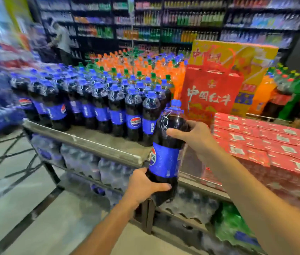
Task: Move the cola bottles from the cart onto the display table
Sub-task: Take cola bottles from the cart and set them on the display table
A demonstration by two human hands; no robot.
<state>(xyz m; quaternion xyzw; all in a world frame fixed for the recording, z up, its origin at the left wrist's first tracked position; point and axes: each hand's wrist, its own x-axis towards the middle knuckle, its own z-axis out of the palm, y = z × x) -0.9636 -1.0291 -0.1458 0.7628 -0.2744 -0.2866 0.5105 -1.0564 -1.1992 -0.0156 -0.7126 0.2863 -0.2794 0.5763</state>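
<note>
Table [90, 144] w/ cola rows [97, 107], shelves [182, 24] behind

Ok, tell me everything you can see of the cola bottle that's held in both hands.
The cola bottle is large clear plastic, filled with dark drink, with a blue cap and a blue Pepsi label round its middle. It is near upright, slightly tilted, in the air before the front corner of the display table, beside the row of like bottles. The left hand grips its lower part; the right hand holds its shoulder, fingers curled round.
</note>
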